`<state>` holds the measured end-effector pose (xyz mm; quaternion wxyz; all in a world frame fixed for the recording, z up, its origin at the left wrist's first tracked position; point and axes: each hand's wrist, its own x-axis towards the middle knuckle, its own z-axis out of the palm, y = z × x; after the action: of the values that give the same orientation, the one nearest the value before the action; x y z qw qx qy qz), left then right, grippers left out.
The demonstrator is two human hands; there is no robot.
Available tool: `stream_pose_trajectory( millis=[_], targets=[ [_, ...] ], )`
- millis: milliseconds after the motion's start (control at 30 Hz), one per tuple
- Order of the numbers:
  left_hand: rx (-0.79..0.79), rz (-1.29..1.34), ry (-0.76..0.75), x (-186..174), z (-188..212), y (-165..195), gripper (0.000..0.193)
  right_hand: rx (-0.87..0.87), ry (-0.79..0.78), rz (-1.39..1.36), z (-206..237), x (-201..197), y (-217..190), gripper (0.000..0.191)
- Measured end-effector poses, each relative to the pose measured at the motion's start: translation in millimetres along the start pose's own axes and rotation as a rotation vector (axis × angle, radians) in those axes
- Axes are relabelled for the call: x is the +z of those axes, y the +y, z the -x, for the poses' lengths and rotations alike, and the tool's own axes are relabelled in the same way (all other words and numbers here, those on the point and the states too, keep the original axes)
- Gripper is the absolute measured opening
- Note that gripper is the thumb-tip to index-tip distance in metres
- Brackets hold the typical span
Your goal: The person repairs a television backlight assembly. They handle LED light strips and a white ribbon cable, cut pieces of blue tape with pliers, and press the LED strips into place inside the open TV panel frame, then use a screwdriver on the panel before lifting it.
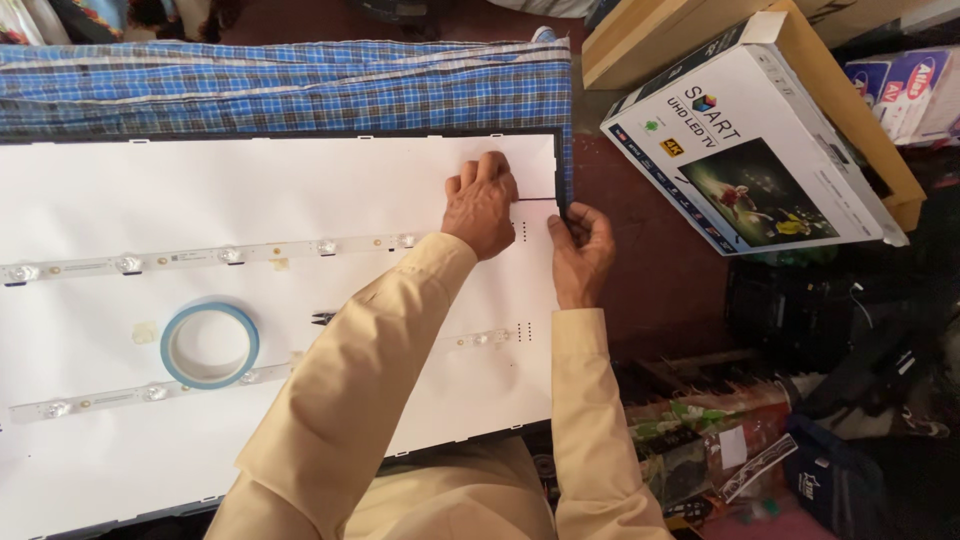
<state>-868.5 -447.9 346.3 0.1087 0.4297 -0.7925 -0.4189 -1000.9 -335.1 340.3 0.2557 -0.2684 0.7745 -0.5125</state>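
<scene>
A large white reflector sheet (150, 190) lies in a black-edged panel frame, spread flat before me. Two light strips (220, 256) with small lenses run across it. My left hand (482, 205) presses flat on the sheet near its far right corner. My right hand (580, 255) pinches the panel's right black edge between thumb and fingers. A roll of blue tape (210, 345) rests on the sheet to the left of my arms. A small dark tool (323, 319) peeks out beside my left sleeve.
A blue checked cloth (300, 85) covers the surface beyond the panel. A white television carton (750, 150) leans against a wooden bench at the right. Bags, packets and clutter (800, 440) crowd the dark floor at lower right.
</scene>
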Motion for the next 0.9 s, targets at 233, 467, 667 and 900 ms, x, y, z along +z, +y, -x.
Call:
stream_pose_trajectory(
  millis=[233, 467, 667, 900],
  targets=[
    [0.01, 0.049, 0.049, -3, -5, 1, 0.039, -0.122, 0.043, 0.166, 9, -6, -15, 0.02],
    [0.271, -0.292, 0.11, -5, 9, -9, 0.045, -0.45, 0.093, 0.533, 21, 1, -30, 0.032],
    [0.435, -0.509, 0.109, -15, 37, -20, 0.054, -0.578, -0.046, 0.611, 33, -6, -36, 0.052],
    [0.177, -0.5, 0.103, -81, 140, -72, 0.066, -0.649, -0.298, 0.957, 38, -42, -37, 0.066]
  ],
)
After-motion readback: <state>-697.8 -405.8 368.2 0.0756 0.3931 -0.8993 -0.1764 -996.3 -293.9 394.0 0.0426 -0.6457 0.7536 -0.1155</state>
